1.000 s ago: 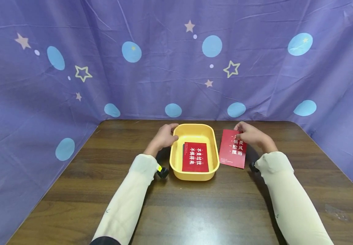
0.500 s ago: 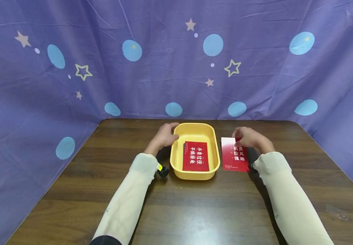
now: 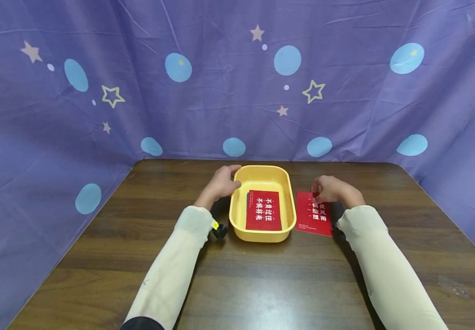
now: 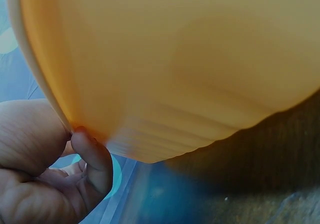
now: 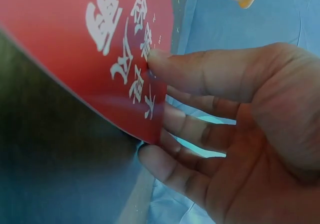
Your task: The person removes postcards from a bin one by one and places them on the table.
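A yellow plastic tray (image 3: 234,215) stands mid-table with a red card (image 3: 263,210) printed in white characters lying flat inside it. My left hand (image 3: 230,181) grips the tray's far left rim; in the left wrist view the tray wall (image 4: 190,64) fills the frame and my left hand (image 4: 80,144) curls a finger under the rim. A second red card (image 3: 315,215) lies just right of the tray. My right hand (image 3: 321,194) pinches its far edge. Up close, the right hand (image 5: 165,109) has its thumb on the card (image 5: 90,49) and its fingers beneath.
The dark wooden table (image 3: 262,284) stretches wide towards me and to both sides. A purple curtain (image 3: 221,91) with stars and blue dots closes off the back and both sides. Small black wrist mounts (image 3: 220,230) sit by my cream sleeves.
My right hand has drawn the second red card nearer to me and lowered it close to the table beside the tray. The left hand and the tray have stayed put.
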`<move>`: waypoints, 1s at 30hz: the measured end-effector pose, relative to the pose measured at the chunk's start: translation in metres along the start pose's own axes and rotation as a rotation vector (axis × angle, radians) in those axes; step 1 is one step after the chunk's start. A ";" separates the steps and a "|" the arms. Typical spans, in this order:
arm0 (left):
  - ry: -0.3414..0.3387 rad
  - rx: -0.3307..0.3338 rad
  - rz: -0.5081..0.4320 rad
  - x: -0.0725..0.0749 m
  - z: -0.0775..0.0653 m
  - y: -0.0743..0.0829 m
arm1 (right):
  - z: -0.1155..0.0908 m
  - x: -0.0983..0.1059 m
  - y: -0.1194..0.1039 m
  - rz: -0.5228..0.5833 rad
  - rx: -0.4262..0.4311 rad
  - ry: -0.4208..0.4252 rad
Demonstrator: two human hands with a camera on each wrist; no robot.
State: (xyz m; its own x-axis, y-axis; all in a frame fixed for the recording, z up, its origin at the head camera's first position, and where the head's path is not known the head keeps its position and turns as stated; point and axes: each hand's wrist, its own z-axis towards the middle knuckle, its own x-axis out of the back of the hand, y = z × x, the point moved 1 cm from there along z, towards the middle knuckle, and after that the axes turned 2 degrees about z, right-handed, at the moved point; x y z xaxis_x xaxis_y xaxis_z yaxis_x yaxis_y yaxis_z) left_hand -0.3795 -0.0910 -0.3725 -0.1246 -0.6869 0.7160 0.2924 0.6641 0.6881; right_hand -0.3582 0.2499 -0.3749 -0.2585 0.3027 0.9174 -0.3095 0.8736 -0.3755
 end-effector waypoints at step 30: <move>0.002 0.002 0.008 0.001 -0.001 0.002 | 0.010 0.000 -0.107 0.071 0.282 0.393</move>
State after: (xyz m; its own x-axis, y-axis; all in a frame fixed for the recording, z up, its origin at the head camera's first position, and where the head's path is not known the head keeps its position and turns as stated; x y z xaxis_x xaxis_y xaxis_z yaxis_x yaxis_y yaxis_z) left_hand -0.3779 -0.0907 -0.3703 -0.1204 -0.6825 0.7209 0.2914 0.6699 0.6829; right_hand -0.3342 0.1527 -0.3362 0.0603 0.5260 0.8484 -0.5536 0.7249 -0.4100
